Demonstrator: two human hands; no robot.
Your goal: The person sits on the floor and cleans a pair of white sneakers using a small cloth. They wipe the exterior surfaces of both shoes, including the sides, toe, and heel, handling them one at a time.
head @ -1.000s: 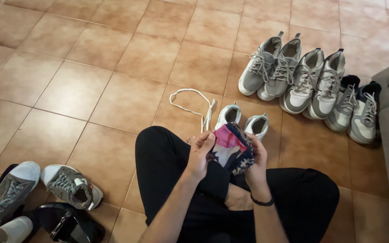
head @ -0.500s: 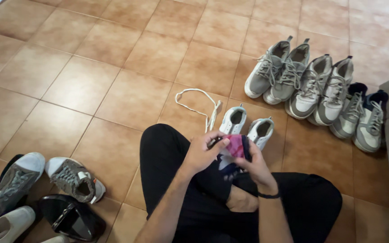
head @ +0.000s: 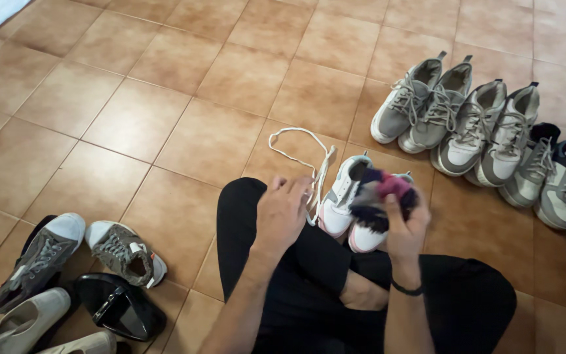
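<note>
The person sat cross-legged in black trousers on a brown tiled floor. The right hand was raised in front of the knees with its fingers closed around a bunched cloth of pink and dark blue, which was held clear of the floor, just above a pair of small white shoes. A dark band sat on that wrist. The left hand hovered beside the white shoes with its fingers loosely spread and nothing visibly gripped; whether they touched the white lace lying looped on the tiles just ahead could not be determined. A row of six grey and white trainers stood side by side to the upper right, well apart from the hands. To the lower left lay several further shoes, grey, white and glossy black, loosely grouped.
</note>
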